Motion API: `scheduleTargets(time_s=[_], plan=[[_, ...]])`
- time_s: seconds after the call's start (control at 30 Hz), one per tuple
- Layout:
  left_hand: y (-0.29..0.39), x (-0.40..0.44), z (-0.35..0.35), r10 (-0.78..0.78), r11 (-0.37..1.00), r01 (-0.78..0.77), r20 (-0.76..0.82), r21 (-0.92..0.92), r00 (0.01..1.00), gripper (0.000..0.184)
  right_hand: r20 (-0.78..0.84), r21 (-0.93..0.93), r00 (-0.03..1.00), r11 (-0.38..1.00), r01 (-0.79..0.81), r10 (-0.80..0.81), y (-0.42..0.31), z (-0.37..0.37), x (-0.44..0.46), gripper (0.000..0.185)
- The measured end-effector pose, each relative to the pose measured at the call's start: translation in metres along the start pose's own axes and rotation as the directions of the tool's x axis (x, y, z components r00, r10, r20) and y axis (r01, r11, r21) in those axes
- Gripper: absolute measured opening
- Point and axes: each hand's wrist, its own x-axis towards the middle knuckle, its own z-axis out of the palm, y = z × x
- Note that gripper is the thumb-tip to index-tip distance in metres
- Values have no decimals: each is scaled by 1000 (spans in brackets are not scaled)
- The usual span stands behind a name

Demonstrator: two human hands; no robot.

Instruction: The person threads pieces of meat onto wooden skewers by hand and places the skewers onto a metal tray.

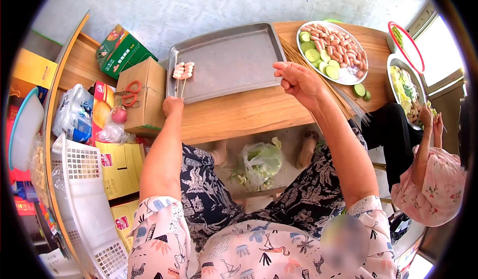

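My left hand is closed on the lower ends of sausage skewers, at the left edge of a grey metal tray. Small pale sausages are threaded on their upper ends, over the tray's left side. My right hand is raised near the tray's right edge with its fingers curled together; whether anything is between them is hidden. Close beside it, a bundle of bamboo sticks lies on the wooden table. Beyond the sticks, an oval white plate bears small sausages and green slices.
On the left are a cardboard box with red scissors, a green box and a white plastic basket. A plastic bag of leaves lies below the table. At right, another person's hands work by a vegetable basin.
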Motion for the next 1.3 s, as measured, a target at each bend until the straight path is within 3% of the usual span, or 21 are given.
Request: scheduleTargets(time_s=[0.1, 0.17, 0.23, 0.3, 0.37, 0.4, 0.47, 0.5, 0.57, 0.6, 0.63, 0.73, 0.8, 0.9, 0.97, 1.03, 1.1, 1.17, 1.2, 1.23, 1.3], plan=[[8, -3, -4, -40, 998, 42, -49, 39, 998, 22, 0, 7, 1000, 1000, -17, 17, -1, -1, 0, 30], [24, -8, -7, 63, 995, -76, -181, -65, 981, 23, -18, 18, 1000, 1000, -16, 16, -1, 0, 1, 31], [44, -14, -1, 269, 864, -282, -92, -417, 959, 22, -38, 33, 999, 999, -12, 14, 1, 3, 2, 33], [87, -68, -10, 358, 683, -243, 26, -689, 933, 22, -90, 47, 996, 999, 2, 2, 3, 7, 3, 33], [128, -131, -29, 363, 571, 61, 318, -819, 876, 24, -94, 50, 995, 999, -10, 15, 7, 12, 7, 32], [135, -147, -30, 372, 568, 66, 328, -820, 868, 24, -104, 52, 994, 998, -25, 31, 10, 12, 8, 32], [151, -175, -20, 421, 459, 390, 583, -798, 695, 37, -132, -30, 991, 999, 28, -31, 17, 19, 7, 26], [157, -186, -16, 443, 461, 407, 602, -789, 665, 37, -99, -37, 994, 998, 51, -54, 20, 20, 7, 27], [165, -197, -11, 469, 318, 647, 708, -693, 528, 43, -82, -11, 996, 999, 33, -34, 31, 18, 14, 28], [169, -203, -9, 511, 302, 633, 681, -713, 524, 45, -56, -18, 996, 997, 72, -73, 38, 16, 15, 26], [174, -207, -9, 526, 310, 645, 691, -698, 495, 45, -54, 20, 999, 1000, -3, 4, 28, 23, 8, 23], [186, -215, -21, 508, 354, 534, 637, -768, 580, 48, -75, 2, 997, 1000, -31, 31, 22, 4, 16, 18], [194, -220, -31, 513, 369, 517, 634, -772, 579, 47, -103, -154, 995, 988, -17, 1, 14, -18, 25, 14], [198, -220, -41, 542, 384, 490, 621, -783, 567, 45, -246, -274, 967, 962, -5, -65, 6, -68, 34, 12], [197, -217, -47, 570, 384, 488, 617, -784, 542, 44, -416, -420, 896, 907, -36, -157, -4, -104, 34, 10], [197, -212, -51, 617, 345, 475, 577, -810, 535, 42, -532, -416, 814, 910, -11, -234, 0, -156, 37, 9], [198, -208, -56, 621, 331, 477, 568, -814, 540, 41, -647, -424, 729, 900, -101, -223, 1, -195, 32, 11], [198, -204, -59, 621, 322, 477, 562, -818, 546, 40, -676, -636, 664, 707, -308, -319, 10, -221, 26, 17], [197, -202, -60, 630, 314, 478, 557, -820, 541, 39, -649, -695, 713, 590, -412, -266, 15, -235, 24, 21], [197, -200, -61, 641, 305, 479, 550, -823, 535, 38, -651, -693, 712, 588, -416, -263, 18, -231, 21, 21], [197, -199, -63, 644, 306, 478, 549, -823, 533, 37, -528, -848, 802, 227, -479, -280, 27, -223, 16, 20]])
